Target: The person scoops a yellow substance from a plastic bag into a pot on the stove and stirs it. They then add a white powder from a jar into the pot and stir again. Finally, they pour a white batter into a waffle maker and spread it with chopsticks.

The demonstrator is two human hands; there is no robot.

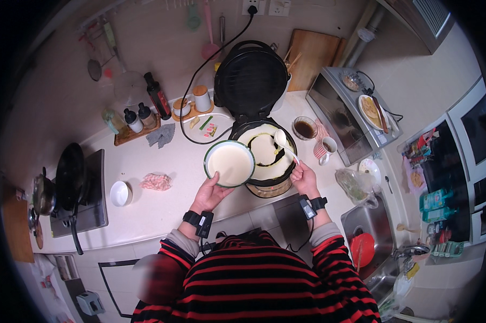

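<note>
My left hand (212, 194) grips the near rim of a green-rimmed bowl (230, 163) full of pale, creamy batter. The bowl overlaps the left side of an electric griddle (272, 186), whose black lid (252, 78) stands raised behind it. Between the thumb and fingers of my right hand (304, 177) is the handle of a white spoon (281, 138). The spoon's bowl is over the back right of the hot plate. On the plate lies batter (263, 149) in a middle patch and an outer ring, with dark gaps between them. A red light glows on the griddle's front.
A black power cord (186, 109) loops left of the griddle. Close on its right stand a glass bowl of dark liquid (304, 128) and a mug (326, 149). Farther right are a toaster oven (339, 117) and a sink (370, 218). A white cup (121, 194) and wok (70, 177) are left.
</note>
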